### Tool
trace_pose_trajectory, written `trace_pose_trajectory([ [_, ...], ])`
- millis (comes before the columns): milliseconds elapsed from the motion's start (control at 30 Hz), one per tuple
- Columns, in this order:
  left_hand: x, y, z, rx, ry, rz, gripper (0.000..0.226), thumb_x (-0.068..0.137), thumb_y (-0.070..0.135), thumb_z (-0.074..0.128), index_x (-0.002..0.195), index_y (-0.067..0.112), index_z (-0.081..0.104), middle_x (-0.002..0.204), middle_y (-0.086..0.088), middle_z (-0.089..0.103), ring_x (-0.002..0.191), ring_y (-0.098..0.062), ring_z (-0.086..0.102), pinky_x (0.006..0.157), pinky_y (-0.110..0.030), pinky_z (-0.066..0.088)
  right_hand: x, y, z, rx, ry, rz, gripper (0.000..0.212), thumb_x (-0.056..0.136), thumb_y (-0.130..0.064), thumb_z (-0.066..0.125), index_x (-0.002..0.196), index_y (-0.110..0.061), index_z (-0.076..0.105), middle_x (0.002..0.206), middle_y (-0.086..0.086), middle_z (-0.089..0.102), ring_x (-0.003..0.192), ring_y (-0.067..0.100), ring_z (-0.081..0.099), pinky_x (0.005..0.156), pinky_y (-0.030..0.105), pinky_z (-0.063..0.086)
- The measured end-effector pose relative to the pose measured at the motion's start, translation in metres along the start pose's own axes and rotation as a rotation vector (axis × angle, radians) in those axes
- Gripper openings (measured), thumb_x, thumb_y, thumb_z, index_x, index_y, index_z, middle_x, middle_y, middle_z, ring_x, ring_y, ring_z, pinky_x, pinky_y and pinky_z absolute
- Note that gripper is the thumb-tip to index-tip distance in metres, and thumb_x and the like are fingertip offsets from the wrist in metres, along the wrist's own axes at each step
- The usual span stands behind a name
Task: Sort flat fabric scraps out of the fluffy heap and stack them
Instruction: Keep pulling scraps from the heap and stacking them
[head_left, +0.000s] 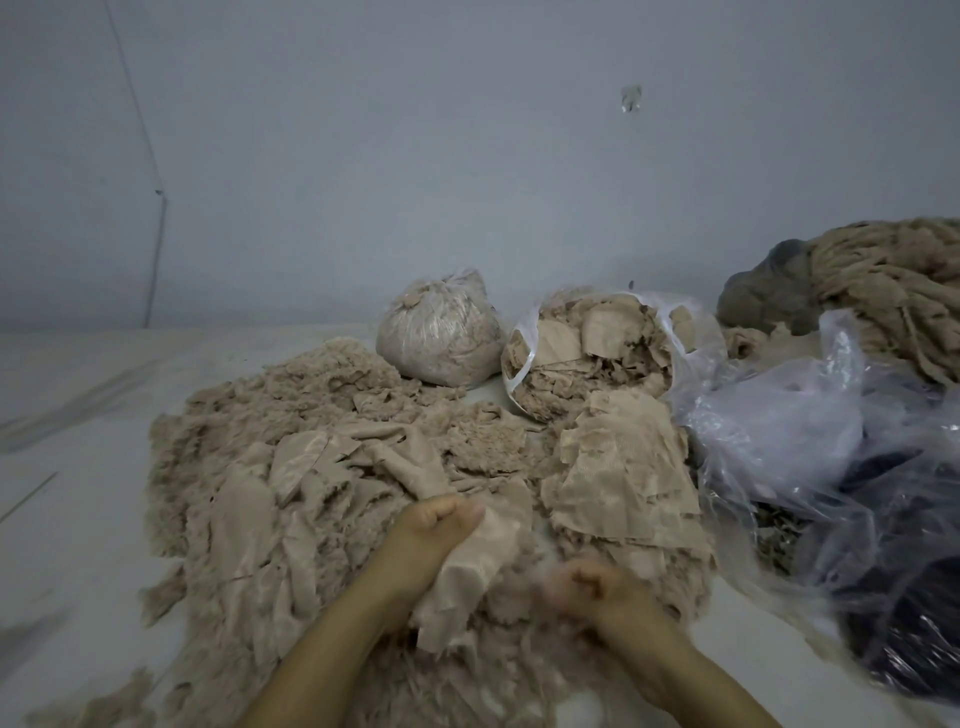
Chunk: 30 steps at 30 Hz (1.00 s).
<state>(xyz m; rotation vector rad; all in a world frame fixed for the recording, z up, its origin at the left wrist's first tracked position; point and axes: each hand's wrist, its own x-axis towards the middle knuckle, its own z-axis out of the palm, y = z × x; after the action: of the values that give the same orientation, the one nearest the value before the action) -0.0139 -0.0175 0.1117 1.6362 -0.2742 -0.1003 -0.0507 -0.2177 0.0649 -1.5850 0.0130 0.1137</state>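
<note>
Fluffy heap (249, 483): spreads over the floor, mostly left of and beyond the fingers; beige fibre and scraps mixed. Probably very light, loose and clingy, so tufts are likely to ride along with anything lifted.
Stack of flat scraps (623, 483): just beyond and right of the fingers, pieces lying flat with ragged edges. Likely to slide or shift if bumped.
Open bag (592, 353): farther out past the stack, full of the same beige pieces.
Flat scrap in hand (478, 561): a thin beige piece hanging limp between both hands, soft and weightless-looking. Best taken by pinching an edge or corner and shaking off the fluff.
Left hand (431, 530): fingers curled tight, grasping the scrap's upper edge.
Right hand (592, 587): blurred; fingers look curled at the scrap's lower right side, but whether they hold scrap or fluff I cannot tell.
</note>
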Motion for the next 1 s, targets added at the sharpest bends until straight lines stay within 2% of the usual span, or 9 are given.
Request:
trace_pose_trajectory([
  [133,0.005,0.001,0.010,-0.043,-0.029,-0.007,0.040,0.089,0.032,0.058,0.091,-0.007,0.061,0.076,-0.012,0.060,0.068,-0.020,0.054,0.062,-0.031,0.045,-0.006,-0.005,0.021,0.004,-0.257,0.092,0.045,0.070,-0.017,0.083,0.110,-0.025,0.062,0.096,-0.006,0.074,0.062,0.001,0.066,0.055,0.015,0.049],
  [233,0.010,-0.001,0.018,0.034,0.113,0.040,0.029,0.094,0.026,0.053,0.082,0.002,0.063,0.071,-0.004,0.060,0.069,-0.021,0.052,0.065,-0.030,0.043,-0.007,-0.004,0.035,-0.003,-0.275,0.022,0.012,0.081,-0.005,0.073,0.079,-0.017,0.074,0.063,0.003,0.070,0.046,0.009,0.061,0.048,0.020,0.050],
  [300,0.015,0.006,0.009,-0.071,0.299,0.010,0.025,0.097,0.024,0.049,0.085,0.008,0.064,0.073,-0.003,0.066,0.066,-0.019,0.060,0.061,-0.027,0.047,-0.011,0.005,0.032,-0.136,-0.243,0.008,0.027,0.084,-0.004,0.069,0.062,-0.017,0.073,0.057,0.007,0.066,0.044,0.010,0.059,0.049,0.021,0.050],
  [433,0.016,0.017,-0.010,-0.008,0.355,-0.003,0.023,0.098,0.023,0.047,0.093,0.014,0.067,0.077,0.001,0.072,0.064,-0.008,0.066,0.055,-0.019,0.049,-0.020,0.002,0.021,-0.226,-0.309,0.100,0.017,0.078,-0.015,0.079,0.091,-0.026,0.076,0.081,-0.003,0.073,0.066,0.010,0.068,0.065,0.019,0.053],
  [533,0.007,0.006,0.012,0.059,0.197,-0.017,0.022,0.097,0.021,0.050,0.086,0.012,0.067,0.073,0.000,0.070,0.062,-0.006,0.063,0.055,-0.018,0.048,-0.008,-0.006,0.025,-0.132,-0.126,0.004,0.026,0.083,-0.027,0.071,0.109,-0.028,0.066,0.065,-0.008,0.068,0.049,0.010,0.061,0.046,0.016,0.045],
  [700,0.012,-0.007,0.021,0.053,0.208,0.007,0.021,0.090,0.013,0.060,0.070,0.010,0.061,0.053,0.010,0.057,0.051,-0.005,0.049,0.047,-0.015,0.039,0.015,-0.033,0.024,0.120,0.104,-0.101,0.021,0.088,-0.009,0.063,0.068,-0.009,0.057,0.039,-0.004,0.048,0.030,0.005,0.038,0.032,0.014,0.027],
  [800,0.020,-0.007,0.000,0.102,0.268,0.029,0.024,0.092,0.011,0.057,0.068,0.007,0.058,0.043,0.010,0.052,0.039,0.001,0.046,0.042,-0.010,0.036,0.051,-0.077,-0.020,0.028,0.316,-0.185,0.020,0.092,-0.006,0.058,0.074,-0.012,0.064,0.048,-0.001,0.053,0.042,0.011,0.044,0.041,0.019,0.033],
  [867,0.023,-0.013,-0.013,0.288,0.307,0.036,0.022,0.090,0.018,0.061,0.069,0.016,0.059,0.053,0.009,0.056,0.051,-0.006,0.053,0.053,-0.020,0.042,0.077,-0.102,-0.055,-0.106,0.479,-0.203,0.005,0.090,-0.011,0.061,0.087,-0.011,0.066,0.068,0.008,0.057,0.061,0.022,0.051,0.053,0.030,0.041],
  [1000,0.019,-0.036,-0.024,0.864,0.190,-0.099,0.034,0.075,0.050,0.070,0.087,0.030,0.046,0.082,0.011,0.050,0.073,-0.007,0.050,0.060,-0.023,0.036,0.087,-0.097,-0.064,-0.439,0.777,-0.247,0.029,0.087,-0.021,0.064,0.114,-0.018,0.052,0.107,0.004,0.049,0.081,0.015,0.050,0.071,0.032,0.047],
])
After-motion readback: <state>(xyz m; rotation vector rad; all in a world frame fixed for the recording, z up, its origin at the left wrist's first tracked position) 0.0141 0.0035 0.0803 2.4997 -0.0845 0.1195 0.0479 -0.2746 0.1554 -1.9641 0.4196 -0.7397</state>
